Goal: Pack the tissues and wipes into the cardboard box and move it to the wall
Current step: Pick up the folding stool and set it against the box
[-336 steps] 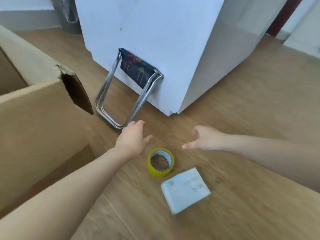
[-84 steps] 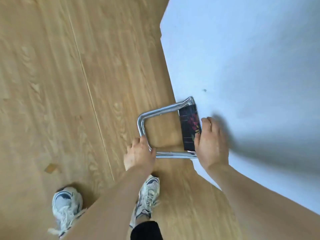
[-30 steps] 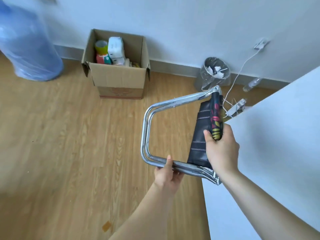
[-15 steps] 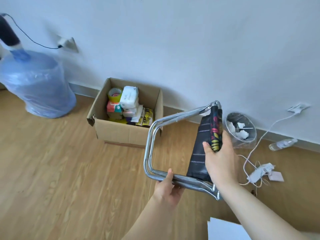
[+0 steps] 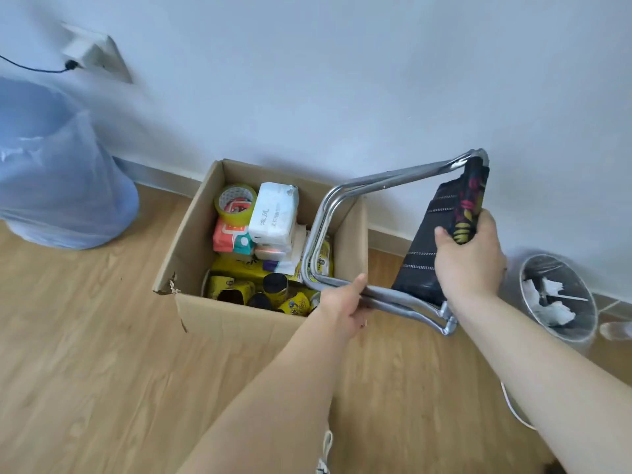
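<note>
An open cardboard box (image 5: 191, 244) stands on the wood floor against the white wall. Inside lie a white tissue pack (image 5: 273, 213), a red and teal wipes pack (image 5: 231, 236), a yellow tape roll (image 5: 235, 203) and several yellow packs and dark cans. A folded metal stool (image 5: 403, 181) with a black patterned fabric seat hangs over the box's right side. My left hand (image 5: 343, 307) grips its lower chrome tube. My right hand (image 5: 470, 258) clasps the fabric seat.
A large blue water bottle (image 5: 58, 172) stands at the left by the wall, below a wall socket (image 5: 90, 51) with a black cable. A round bin (image 5: 559, 297) with white paper scraps sits at the right along the baseboard.
I have come closer to the box with the folded stool held in both hands. The stool now hangs over the box's right side instead of in front of it.
</note>
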